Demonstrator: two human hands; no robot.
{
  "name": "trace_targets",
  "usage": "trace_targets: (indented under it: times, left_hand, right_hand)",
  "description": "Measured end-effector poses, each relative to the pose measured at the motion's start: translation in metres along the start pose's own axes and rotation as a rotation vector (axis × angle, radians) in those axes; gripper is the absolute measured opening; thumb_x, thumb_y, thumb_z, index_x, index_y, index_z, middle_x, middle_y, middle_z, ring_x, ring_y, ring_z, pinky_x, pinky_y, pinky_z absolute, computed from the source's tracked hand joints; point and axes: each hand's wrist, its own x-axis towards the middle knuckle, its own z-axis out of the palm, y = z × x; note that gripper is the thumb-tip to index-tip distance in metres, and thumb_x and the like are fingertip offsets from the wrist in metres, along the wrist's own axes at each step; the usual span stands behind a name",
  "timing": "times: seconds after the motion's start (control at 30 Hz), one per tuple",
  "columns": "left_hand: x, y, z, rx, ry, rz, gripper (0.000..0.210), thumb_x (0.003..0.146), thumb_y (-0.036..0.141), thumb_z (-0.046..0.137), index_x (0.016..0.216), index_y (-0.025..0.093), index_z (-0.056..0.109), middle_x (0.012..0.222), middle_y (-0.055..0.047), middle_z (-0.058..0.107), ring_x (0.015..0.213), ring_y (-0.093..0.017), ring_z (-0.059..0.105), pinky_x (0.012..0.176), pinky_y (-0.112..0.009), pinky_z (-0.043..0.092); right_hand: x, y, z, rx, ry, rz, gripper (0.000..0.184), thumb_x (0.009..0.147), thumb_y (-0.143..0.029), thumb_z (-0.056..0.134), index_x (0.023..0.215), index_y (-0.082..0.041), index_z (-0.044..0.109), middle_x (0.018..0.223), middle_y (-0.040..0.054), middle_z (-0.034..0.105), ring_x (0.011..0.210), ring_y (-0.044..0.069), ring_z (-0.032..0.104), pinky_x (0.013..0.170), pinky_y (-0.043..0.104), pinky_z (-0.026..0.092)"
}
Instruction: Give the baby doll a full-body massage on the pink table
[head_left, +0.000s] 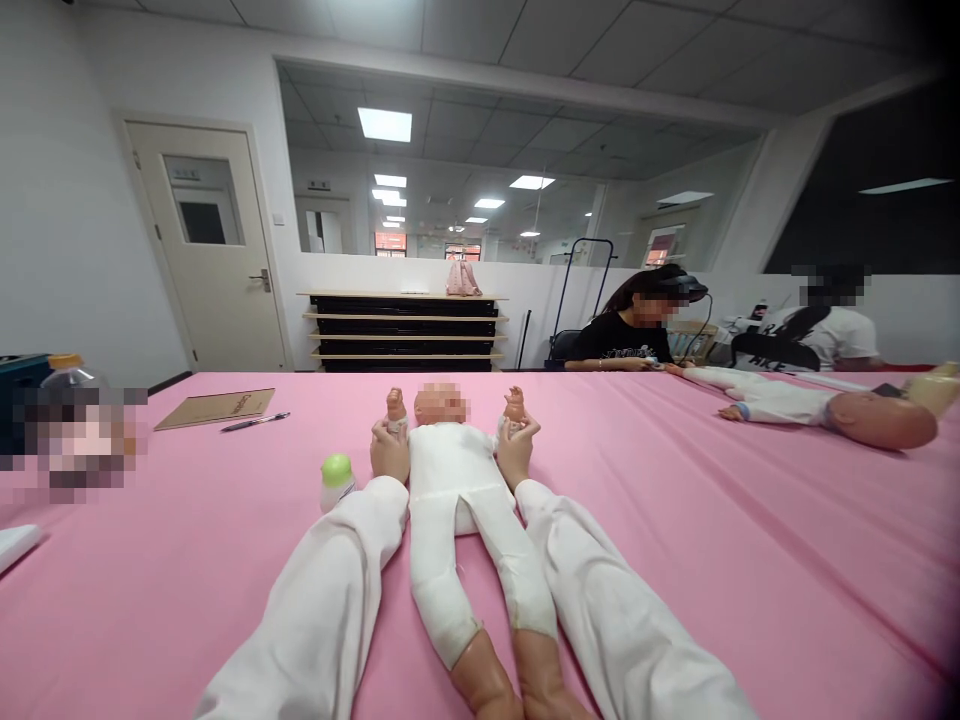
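A baby doll (454,460) with a white cloth body lies on its back on the pink-covered table (247,560), its bare feet toward me and its head at the far end. My left hand (390,452) is closed around the doll's arm on the left, just below the small plastic hand. On the other side my right hand (516,452) grips the other arm in the same way. Both doll hands point up beside its head. Close to my left sleeve stands a small white bottle with a green cap (337,482), partly hidden by the sleeve.
Toward the back left lie a brown notebook (217,408) and a pen (255,422). A clear bottle with an orange cap (71,375) stands at far left. Across the table a person (630,320) handles a second doll (795,400). Another person (825,325) sits behind.
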Motion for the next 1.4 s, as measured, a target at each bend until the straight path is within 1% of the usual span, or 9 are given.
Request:
trace_targets:
  times: [0.2,0.37,0.47,0.6,0.9,1.03,1.13,1.27,1.4]
  left_hand:
    - [0.017,-0.007,0.007,0.131,-0.059,0.062,0.025,0.088,0.029,0.03,0.104,0.018,0.044,0.1,-0.011,0.059,0.096,-0.022,0.055,0.078,-0.034,0.042]
    - [0.019,-0.011,0.009,0.224,-0.239,0.003,0.036,0.086,0.033,0.032,0.116,0.023,0.047,0.118,-0.009,0.055,0.106,-0.026,0.051,0.085,-0.041,0.039]
    - [0.018,-0.01,0.007,0.323,-0.293,-0.054,0.041,0.086,0.042,0.029,0.121,0.028,0.046,0.113,-0.009,0.059,0.104,-0.031,0.052,0.084,-0.05,0.036]
    - [0.017,-0.008,0.005,0.346,-0.316,-0.053,0.043,0.086,0.042,0.028,0.124,0.028,0.044,0.105,-0.011,0.062,0.101,-0.031,0.054,0.084,-0.049,0.036]
    - [0.013,-0.006,-0.001,0.1,-0.125,-0.065,0.065,0.077,0.03,0.045,0.135,0.014,0.019,0.122,-0.014,0.051,0.105,-0.024,0.053,0.081,-0.033,0.043]
    - [0.008,-0.005,-0.009,0.064,-0.131,-0.02,0.078,0.072,0.025,0.05,0.137,0.013,0.01,0.12,-0.012,0.052,0.104,-0.024,0.054,0.08,-0.033,0.045]
    - [0.003,-0.007,-0.014,0.083,-0.128,0.023,0.077,0.068,0.018,0.053,0.135,0.017,0.016,0.122,-0.01,0.05,0.106,-0.023,0.053,0.082,-0.032,0.045]
    - [-0.003,-0.012,-0.019,0.08,-0.137,0.093,0.047,0.064,0.009,0.05,0.109,0.018,0.045,0.109,-0.009,0.054,0.099,-0.022,0.055,0.081,-0.032,0.046]
    - [-0.008,-0.017,-0.028,0.053,-0.185,0.171,0.028,0.06,-0.001,0.045,0.08,0.019,0.05,0.091,-0.005,0.055,0.09,-0.017,0.055,0.079,-0.029,0.046]
  right_hand:
    - [0.011,0.013,0.017,-0.023,-0.139,-0.08,0.024,0.081,-0.041,0.038,0.092,-0.021,0.044,0.091,0.0066,0.058,0.082,0.02,0.055,0.073,0.033,0.041]
    - [0.016,0.024,0.019,-0.031,-0.265,-0.025,0.028,0.075,-0.031,0.041,0.098,-0.019,0.052,0.106,0.0093,0.056,0.098,0.021,0.052,0.085,0.037,0.041]
    - [0.018,0.03,0.021,-0.015,-0.315,0.002,0.032,0.074,-0.03,0.042,0.101,-0.018,0.054,0.109,0.009,0.057,0.102,0.021,0.052,0.09,0.04,0.039]
    - [0.019,0.033,0.021,0.019,-0.321,-0.053,0.034,0.074,-0.028,0.042,0.105,-0.02,0.054,0.115,0.0073,0.057,0.108,0.021,0.05,0.095,0.042,0.037]
    - [0.005,0.016,0.011,-0.001,-0.122,-0.05,0.077,0.068,-0.024,0.048,0.136,-0.012,0.014,0.138,0.0199,0.029,0.121,0.028,0.039,0.095,0.046,0.036]
    - [-0.006,0.005,0.001,0.027,-0.16,-0.151,0.085,0.063,-0.019,0.051,0.137,-0.011,0.009,0.137,0.0188,0.033,0.118,0.024,0.044,0.092,0.038,0.04]
    - [-0.014,-0.002,-0.011,0.034,-0.177,-0.157,0.089,0.062,-0.017,0.052,0.138,-0.013,0.007,0.133,0.0152,0.041,0.114,0.023,0.048,0.088,0.038,0.044]
    - [-0.023,-0.01,-0.027,0.112,-0.277,-0.22,0.075,0.063,-0.016,0.051,0.134,-0.016,0.027,0.129,0.0112,0.047,0.113,0.022,0.049,0.092,0.038,0.042]
    - [-0.03,-0.01,-0.04,0.168,-0.393,-0.202,0.051,0.065,-0.023,0.057,0.115,-0.015,0.05,0.118,0.0102,0.057,0.109,0.021,0.053,0.097,0.037,0.039]
